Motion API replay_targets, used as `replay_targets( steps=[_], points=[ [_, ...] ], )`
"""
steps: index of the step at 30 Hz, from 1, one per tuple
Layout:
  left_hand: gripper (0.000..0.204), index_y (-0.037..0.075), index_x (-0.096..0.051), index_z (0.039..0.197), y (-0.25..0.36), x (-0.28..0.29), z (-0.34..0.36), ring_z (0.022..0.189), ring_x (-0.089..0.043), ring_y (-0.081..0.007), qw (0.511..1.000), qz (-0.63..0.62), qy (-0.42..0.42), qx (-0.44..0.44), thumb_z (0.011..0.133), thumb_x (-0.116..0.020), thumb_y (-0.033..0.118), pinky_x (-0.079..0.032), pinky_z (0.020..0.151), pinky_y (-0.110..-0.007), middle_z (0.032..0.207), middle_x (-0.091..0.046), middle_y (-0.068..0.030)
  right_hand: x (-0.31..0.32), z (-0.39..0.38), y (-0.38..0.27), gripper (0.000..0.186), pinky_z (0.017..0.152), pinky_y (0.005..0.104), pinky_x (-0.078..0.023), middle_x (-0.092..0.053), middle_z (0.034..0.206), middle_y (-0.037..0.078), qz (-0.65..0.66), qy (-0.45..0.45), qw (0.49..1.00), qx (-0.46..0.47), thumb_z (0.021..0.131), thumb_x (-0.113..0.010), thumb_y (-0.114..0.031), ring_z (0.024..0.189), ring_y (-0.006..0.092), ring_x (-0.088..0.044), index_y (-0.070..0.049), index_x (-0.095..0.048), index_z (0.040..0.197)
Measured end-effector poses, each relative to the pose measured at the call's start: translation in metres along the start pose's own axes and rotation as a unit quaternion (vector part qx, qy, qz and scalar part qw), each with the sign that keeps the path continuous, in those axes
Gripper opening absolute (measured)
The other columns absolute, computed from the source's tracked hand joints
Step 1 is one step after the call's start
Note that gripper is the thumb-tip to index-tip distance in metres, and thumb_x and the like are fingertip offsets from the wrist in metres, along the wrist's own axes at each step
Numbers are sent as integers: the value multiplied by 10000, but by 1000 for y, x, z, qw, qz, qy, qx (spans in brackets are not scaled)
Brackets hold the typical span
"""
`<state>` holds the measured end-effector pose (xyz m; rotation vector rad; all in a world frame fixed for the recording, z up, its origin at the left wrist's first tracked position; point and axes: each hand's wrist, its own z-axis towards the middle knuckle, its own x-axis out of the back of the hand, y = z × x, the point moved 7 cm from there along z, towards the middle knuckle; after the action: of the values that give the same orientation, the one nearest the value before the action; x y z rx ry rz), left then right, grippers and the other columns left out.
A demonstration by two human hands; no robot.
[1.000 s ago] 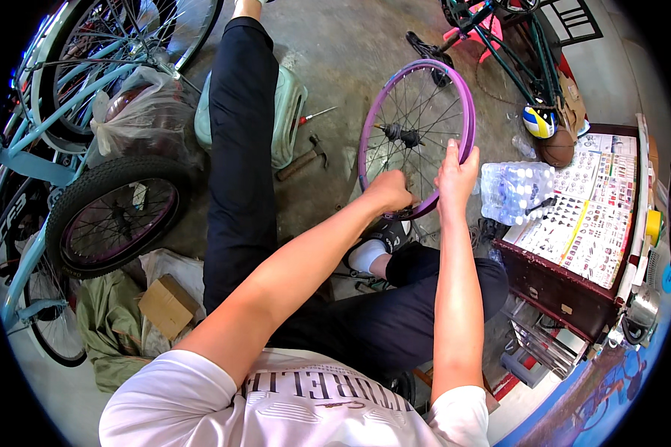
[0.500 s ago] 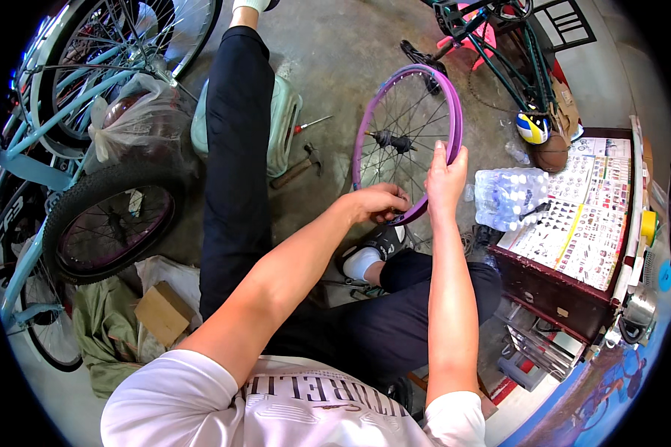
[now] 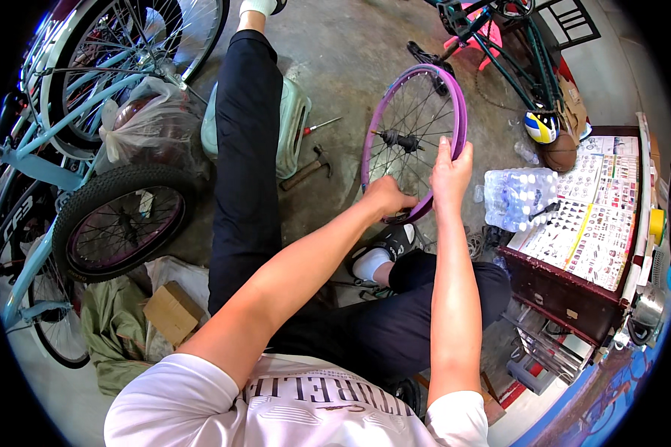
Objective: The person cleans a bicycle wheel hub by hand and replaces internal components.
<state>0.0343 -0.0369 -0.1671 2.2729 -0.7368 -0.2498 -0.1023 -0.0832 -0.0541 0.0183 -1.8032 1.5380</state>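
A purple bicycle wheel rim [image 3: 461,112] with black spokes and a dark hub [image 3: 401,140] stands tilted in front of me, with no tyre on it. My right hand [image 3: 452,176] grips the rim's right side, thumb pointing up along it. At the lower edge of the wheel, my left hand [image 3: 388,197] is closed at the rim, its fingers reaching inside among the spokes. What those fingertips hold is partly hidden by the hand.
A hammer [image 3: 306,170] and a screwdriver [image 3: 322,126] lie on the floor beside a pale green container [image 3: 294,123]. Left are a fat-tyred wheel [image 3: 123,223] and bicycles. Right are wrapped water bottles [image 3: 516,197], a basketball [image 3: 560,153] and a dark red cabinet [image 3: 552,294].
My left hand has turned, its back now more upward, and its fingers press in at the rim's lower edge. The whole view has shifted slightly; the right hand keeps its grip.
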Motion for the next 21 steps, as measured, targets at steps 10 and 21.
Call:
replay_targets(
  steps=[10, 21],
  points=[
    [319, 70, -653, 1255, -28, -32, 0, 576, -449, -43, 891, -396, -222, -2, 944, -709, 112, -301, 464, -221, 848, -618, 44, 11, 5, 20, 225, 504, 287, -366, -512, 716, -2, 12, 10, 1000, 1, 1029, -635, -264, 563, 95, -454, -64, -533, 1053],
    [441, -41, -759, 919, 38, 11, -39, 954, -703, -440, 977, 168, 88, -96, 803, -803, 383, -554, 855, -498, 960, -724, -284, 7, 8, 17, 221, 384, 245, -294, -437, 637, -51, 29, 5, 1000, 8, 1034, -633, -283, 447, 46, -369, -93, -521, 1052]
  ],
)
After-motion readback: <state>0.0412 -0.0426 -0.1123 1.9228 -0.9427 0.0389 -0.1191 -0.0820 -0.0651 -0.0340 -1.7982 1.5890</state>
